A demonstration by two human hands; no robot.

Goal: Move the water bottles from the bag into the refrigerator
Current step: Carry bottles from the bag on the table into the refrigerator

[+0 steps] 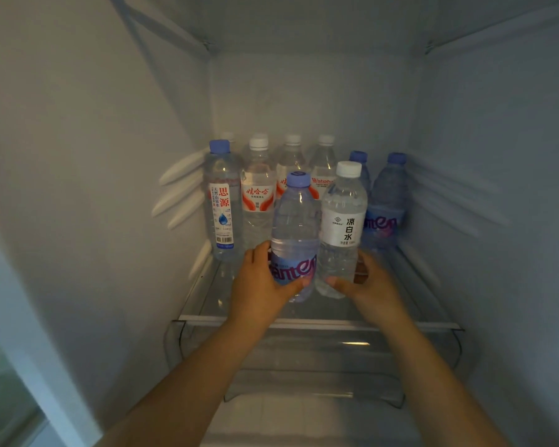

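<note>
Two bare arms reach out from the bottom of the view into the refrigerator [497, 156]; under them sits a clear drawer [304, 366], and above that is the glass shelf [410, 285] where the bottles stand. Left hand [259, 285] is wrapped around the bottom half of a blue-cap bottle [294, 233] with a purple label; thumb on one side, fingers on the other. Right hand [368, 285] is wrapped around the bottom of a white-cap bottle [342, 227] with a white label; its fingers go round the back. Both bottles stand straight up, side by side and touching, near the front of the shelf; I cannot tell if their bottoms rest on the glass or hang just above it.

Behind them more bottles are already put away; a tall blue-cap bottle [223, 201] stands at the left, then three red-label bottles [258, 195] with white caps, and two more purple-label bottles [386, 201] at the right. No bag shows in this view.

It looks like the putting-down step; two bottles are going in at once. Next, I think, they need to sit flat on the shelf, maybe pushed back a bit toward the others; then both hands let go gently so nothing tips, and go back to the bag for more, if any are left.
</note>
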